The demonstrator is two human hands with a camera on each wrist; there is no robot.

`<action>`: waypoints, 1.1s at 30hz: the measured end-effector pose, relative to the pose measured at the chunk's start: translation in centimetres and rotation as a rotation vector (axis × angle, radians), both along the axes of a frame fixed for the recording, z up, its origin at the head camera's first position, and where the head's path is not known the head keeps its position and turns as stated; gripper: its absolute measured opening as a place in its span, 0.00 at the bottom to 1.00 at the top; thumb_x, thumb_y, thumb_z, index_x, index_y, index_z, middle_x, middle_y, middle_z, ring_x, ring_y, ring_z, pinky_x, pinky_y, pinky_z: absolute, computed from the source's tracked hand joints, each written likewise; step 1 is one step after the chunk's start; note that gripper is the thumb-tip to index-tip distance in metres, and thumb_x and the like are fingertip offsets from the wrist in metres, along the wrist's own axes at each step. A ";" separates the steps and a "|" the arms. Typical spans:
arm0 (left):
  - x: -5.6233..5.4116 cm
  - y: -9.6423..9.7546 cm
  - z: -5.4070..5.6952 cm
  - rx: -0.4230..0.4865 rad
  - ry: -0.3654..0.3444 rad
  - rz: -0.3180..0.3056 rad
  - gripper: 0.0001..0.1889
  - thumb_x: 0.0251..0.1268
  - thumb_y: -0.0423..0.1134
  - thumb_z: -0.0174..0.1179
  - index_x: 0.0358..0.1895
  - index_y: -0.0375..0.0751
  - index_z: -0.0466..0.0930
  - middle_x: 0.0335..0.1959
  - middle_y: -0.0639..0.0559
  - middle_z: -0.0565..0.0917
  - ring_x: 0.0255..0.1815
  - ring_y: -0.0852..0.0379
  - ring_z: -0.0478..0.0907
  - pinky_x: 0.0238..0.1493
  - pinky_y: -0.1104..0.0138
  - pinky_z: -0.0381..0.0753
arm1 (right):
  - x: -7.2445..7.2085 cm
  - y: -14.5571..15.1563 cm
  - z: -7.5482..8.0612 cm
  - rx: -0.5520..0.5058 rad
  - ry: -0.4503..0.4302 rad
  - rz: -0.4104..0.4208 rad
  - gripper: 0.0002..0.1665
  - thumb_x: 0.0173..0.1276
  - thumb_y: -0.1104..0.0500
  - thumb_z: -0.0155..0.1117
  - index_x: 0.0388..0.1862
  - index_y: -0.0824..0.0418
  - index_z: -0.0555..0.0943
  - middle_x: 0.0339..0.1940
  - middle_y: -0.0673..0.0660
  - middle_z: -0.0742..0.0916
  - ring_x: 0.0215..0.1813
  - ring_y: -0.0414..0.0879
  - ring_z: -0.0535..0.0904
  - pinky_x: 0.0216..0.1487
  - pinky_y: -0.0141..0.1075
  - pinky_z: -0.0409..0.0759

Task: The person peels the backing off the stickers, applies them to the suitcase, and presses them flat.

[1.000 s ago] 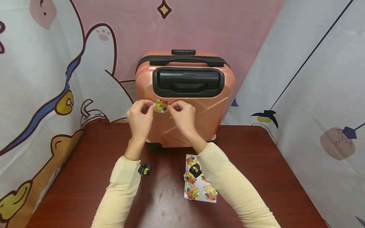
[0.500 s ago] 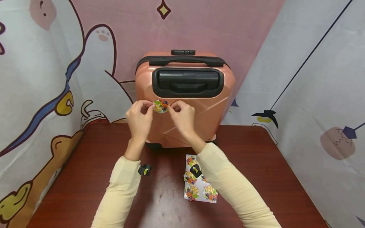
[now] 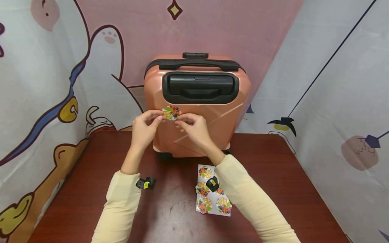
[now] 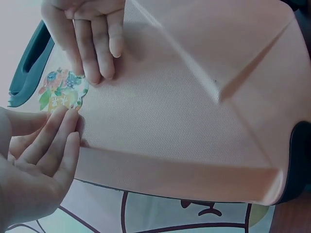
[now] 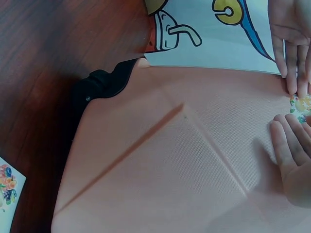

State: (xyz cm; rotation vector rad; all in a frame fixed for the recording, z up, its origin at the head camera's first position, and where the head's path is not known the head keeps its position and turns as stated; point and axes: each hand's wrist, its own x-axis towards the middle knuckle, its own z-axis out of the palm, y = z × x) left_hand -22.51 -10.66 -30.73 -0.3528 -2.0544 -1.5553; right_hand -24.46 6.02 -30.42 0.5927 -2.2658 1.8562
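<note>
- The fingers have opened up: half a second ago both hands pinched the fruit sticker (image 3: 171, 112), and now they don't. The left hand (image 3: 144, 130) has dropped a little. The sticker has hardly moved.
- The brown table (image 3: 264, 162) is under everything.
- The pink suitcase (image 3: 215, 125) stands at the far side of the table. It is zipped up, so I can't tell what is inside.
- On its front, a black hollow (image 3: 166, 89) has the pull handle (image 3: 199, 82) tucked in it.
- The white sheet (image 3: 212, 202) lies flat on the near side, right of the middle. At least five more fruit stickers show on it; the right sleeve (image 3: 243, 189) hides some.
- Both hands have long, loose fingers. The left fingertips touch the sticker's left edge. The right hand (image 3: 196, 130) is at its right edge.
- The sticker seems to lie on the suitcase, just under the hollow, left of the middle. To do it well, I think: rub from the middle out, press every edge, and don't tug, or it may wrinkle.
</note>
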 end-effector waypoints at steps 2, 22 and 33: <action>0.0 -0.1 0.0 0.001 -0.001 -0.012 0.07 0.61 0.28 0.57 0.40 0.29 0.81 0.33 0.40 0.84 0.35 0.50 0.82 0.38 0.74 0.76 | 0.0 -0.1 0.2 -0.014 0.000 0.015 0.08 0.61 0.70 0.60 0.38 0.73 0.81 0.34 0.66 0.85 0.36 0.56 0.83 0.36 0.43 0.80; -0.3 -0.4 -0.2 0.022 -0.011 -0.072 0.08 0.62 0.26 0.54 0.41 0.28 0.80 0.34 0.37 0.83 0.36 0.48 0.81 0.38 0.71 0.78 | -0.1 -0.4 0.9 -0.044 0.053 0.206 0.15 0.60 0.74 0.58 0.47 0.76 0.77 0.44 0.68 0.83 0.48 0.55 0.80 0.47 0.37 0.77; -0.3 -0.5 -0.2 0.027 0.014 -0.089 0.08 0.61 0.25 0.54 0.42 0.27 0.79 0.33 0.38 0.83 0.34 0.48 0.81 0.38 0.70 0.78 | 0.0 -0.3 2.3 -0.079 0.108 0.211 0.16 0.60 0.75 0.57 0.48 0.75 0.76 0.44 0.68 0.83 0.48 0.54 0.80 0.47 0.38 0.77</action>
